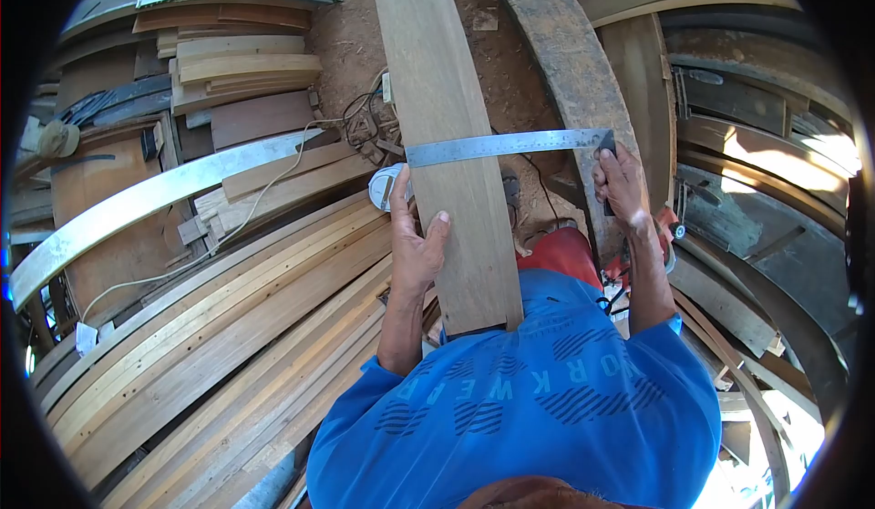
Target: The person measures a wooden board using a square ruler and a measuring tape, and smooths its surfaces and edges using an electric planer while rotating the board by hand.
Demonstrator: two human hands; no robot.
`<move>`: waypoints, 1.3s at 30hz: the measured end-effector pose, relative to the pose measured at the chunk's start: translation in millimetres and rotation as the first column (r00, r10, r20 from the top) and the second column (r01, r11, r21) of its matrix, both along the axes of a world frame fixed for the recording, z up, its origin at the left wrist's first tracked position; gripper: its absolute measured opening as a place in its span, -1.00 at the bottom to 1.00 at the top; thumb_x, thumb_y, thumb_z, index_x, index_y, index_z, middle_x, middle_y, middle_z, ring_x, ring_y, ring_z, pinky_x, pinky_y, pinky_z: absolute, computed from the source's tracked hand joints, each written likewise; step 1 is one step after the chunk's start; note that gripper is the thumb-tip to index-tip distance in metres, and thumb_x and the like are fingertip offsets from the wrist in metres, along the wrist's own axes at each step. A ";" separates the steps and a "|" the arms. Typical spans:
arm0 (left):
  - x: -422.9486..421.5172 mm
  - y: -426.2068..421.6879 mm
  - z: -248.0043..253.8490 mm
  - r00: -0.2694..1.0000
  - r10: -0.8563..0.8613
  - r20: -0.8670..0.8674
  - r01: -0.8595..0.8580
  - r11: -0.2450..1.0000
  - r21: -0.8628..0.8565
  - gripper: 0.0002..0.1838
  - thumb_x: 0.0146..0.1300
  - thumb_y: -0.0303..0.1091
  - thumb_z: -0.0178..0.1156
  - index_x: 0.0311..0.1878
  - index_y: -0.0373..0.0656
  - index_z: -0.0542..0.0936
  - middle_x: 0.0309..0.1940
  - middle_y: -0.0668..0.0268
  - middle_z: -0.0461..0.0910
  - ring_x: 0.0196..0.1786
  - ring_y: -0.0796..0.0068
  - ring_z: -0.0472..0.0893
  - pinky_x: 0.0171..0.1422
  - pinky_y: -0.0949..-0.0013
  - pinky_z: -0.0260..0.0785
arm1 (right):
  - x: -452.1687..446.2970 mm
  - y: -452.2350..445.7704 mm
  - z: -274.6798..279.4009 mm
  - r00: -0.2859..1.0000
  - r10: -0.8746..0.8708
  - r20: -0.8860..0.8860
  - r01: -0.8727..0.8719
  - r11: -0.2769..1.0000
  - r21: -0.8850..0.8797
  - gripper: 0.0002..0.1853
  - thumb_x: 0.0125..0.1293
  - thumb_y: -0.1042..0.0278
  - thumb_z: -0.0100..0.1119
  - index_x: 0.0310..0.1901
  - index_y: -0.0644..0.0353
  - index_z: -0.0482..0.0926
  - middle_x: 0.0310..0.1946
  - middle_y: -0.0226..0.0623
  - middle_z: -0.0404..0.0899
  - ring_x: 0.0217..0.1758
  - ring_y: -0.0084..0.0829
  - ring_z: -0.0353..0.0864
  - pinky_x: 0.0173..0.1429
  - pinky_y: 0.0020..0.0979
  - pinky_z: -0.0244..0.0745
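Observation:
A long wooden board (465,226) runs away from my body. My left hand (417,256) holds its left edge, thumb on the top face and index finger stretched forward near the end of a metal blade. The other fingers of that hand are hidden. My right hand (622,181) is closed around the dark stock of a try square (497,145), to the right of the board. The square's ruled metal blade lies across the board's width and reaches its left edge.
A thick weathered plank (570,62) stands beyond the board on the right. Stacked timber strips (228,299) fill the left side. A pale cable (246,222) crosses them. A white round object (383,187) sits beside the board; a red tool (670,226) is near my right forearm.

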State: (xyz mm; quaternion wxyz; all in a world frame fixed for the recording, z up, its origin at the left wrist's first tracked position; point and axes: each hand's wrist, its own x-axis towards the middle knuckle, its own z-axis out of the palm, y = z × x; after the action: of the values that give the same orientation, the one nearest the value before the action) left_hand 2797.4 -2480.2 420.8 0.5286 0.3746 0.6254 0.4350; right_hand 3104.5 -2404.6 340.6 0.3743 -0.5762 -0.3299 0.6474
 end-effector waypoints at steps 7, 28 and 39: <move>3.2 -0.5 -4.0 0.999 -0.009 -0.039 0.010 0.999 0.032 -0.16 0.32 -0.52 0.12 0.59 -0.06 -0.05 0.44 0.01 0.24 0.49 0.20 0.28 0.56 0.09 0.14 | 4.4 -1.7 -4.4 1.000 0.007 -0.019 -0.006 1.000 0.030 -0.78 0.61 0.20 -0.10 -0.16 0.13 0.43 -0.59 -0.57 0.31 -0.64 -0.74 0.21 -0.57 -0.61 0.17; -9.7 -1.1 -37.9 0.918 0.045 0.394 0.005 0.992 -0.123 -0.43 0.41 -0.18 0.16 0.35 -0.35 0.36 0.19 0.12 0.55 0.24 0.36 0.53 0.38 0.25 0.34 | 9.9 -2.2 19.3 0.836 -0.163 0.524 -0.099 0.895 0.436 -0.70 0.39 0.22 0.19 -0.15 0.34 0.44 -0.49 -0.28 0.41 -0.36 -0.40 0.39 -0.25 -0.23 0.40; 36.2 9.2 -52.2 0.505 0.109 0.856 -0.107 0.992 -0.063 -0.42 0.52 -0.03 -0.21 0.34 -0.32 0.40 0.17 -0.02 0.58 0.18 0.10 0.62 0.31 0.05 0.49 | -63.8 -76.4 58.2 0.872 0.301 0.387 -0.419 0.868 0.268 -0.64 0.31 0.18 0.33 -0.20 0.32 0.45 -0.52 -0.23 0.48 -0.44 -0.34 0.55 -0.27 -0.25 0.49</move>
State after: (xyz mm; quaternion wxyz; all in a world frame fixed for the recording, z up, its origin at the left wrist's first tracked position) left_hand 2833.7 -2471.0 368.6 0.7404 0.0710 0.3054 0.5946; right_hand 3040.7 -2481.0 398.8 0.2785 -0.5297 -0.5988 0.5322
